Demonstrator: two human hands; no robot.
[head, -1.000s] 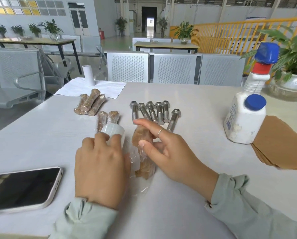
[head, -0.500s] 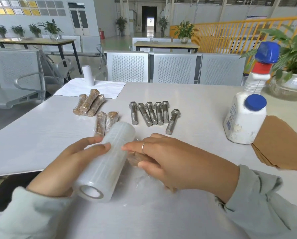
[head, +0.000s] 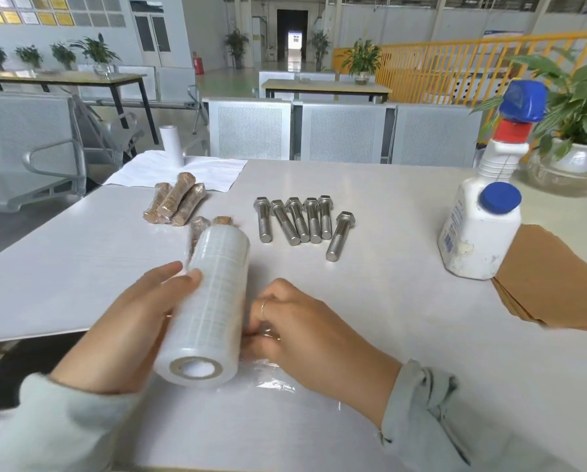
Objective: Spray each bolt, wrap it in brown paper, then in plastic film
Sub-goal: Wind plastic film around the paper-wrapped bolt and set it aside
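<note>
Between the two hands, the roll of plastic film (head: 214, 308) is gripped from its side by the left hand (head: 128, 332). Beside it, film is pinched by the right hand's (head: 305, 332) curled fingers; any bolt underneath is hidden. Beyond the right hand, 6 bare bolts (head: 300, 221) are laid.

Open table (head: 370, 301) right of hands; bare bolts (head: 299, 221) ahead, spray bottle (head: 479, 229) and brown paper (head: 550, 281) block far right.

You had bare bolts (head: 294, 219) of shiny grey metal at twelve o'clock, a glossy clear plastic film roll (head: 214, 301) with a cardboard core, matt brown paper (head: 554, 277) at three o'clock, and a smooth white table (head: 387, 301).
</note>
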